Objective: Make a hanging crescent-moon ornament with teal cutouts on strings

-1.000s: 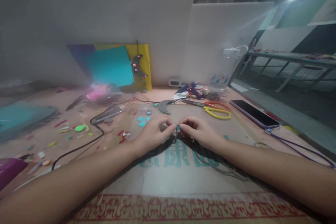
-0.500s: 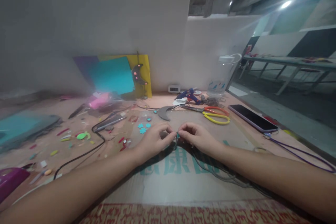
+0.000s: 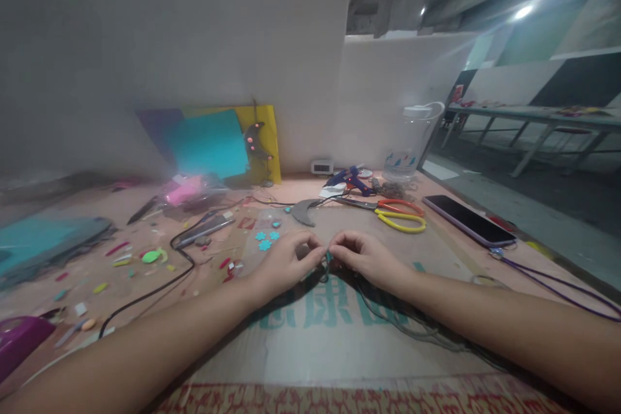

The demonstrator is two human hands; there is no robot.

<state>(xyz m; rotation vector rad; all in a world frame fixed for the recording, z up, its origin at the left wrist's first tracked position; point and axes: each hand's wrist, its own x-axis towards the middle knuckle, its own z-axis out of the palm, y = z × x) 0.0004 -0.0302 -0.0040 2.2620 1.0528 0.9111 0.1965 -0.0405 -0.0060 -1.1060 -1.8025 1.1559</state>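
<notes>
My left hand (image 3: 284,263) and my right hand (image 3: 365,256) meet fingertip to fingertip over a sheet of cardboard (image 3: 330,330) with teal printed characters. Both hands are closed in a pinch on a tiny teal piece (image 3: 328,255) between them. Thin dark cords (image 3: 412,323) trail from the pinch back under my right forearm. Small teal flower cut-outs (image 3: 266,239) lie just left of my left hand. A grey crescent shape (image 3: 305,211) lies beyond the hands.
Orange and yellow scissors (image 3: 400,215), a blue glue gun (image 3: 350,180), a clear water jug (image 3: 408,142) and a phone (image 3: 469,220) with a purple lanyard sit at the right. Coloured sheets (image 3: 208,142) lean on the white board. Scraps and a black cable (image 3: 165,278) lie left.
The camera has tilted upward, showing more of the white board and ceiling. Both hands stay pinched together at the same spot on the cardboard.
</notes>
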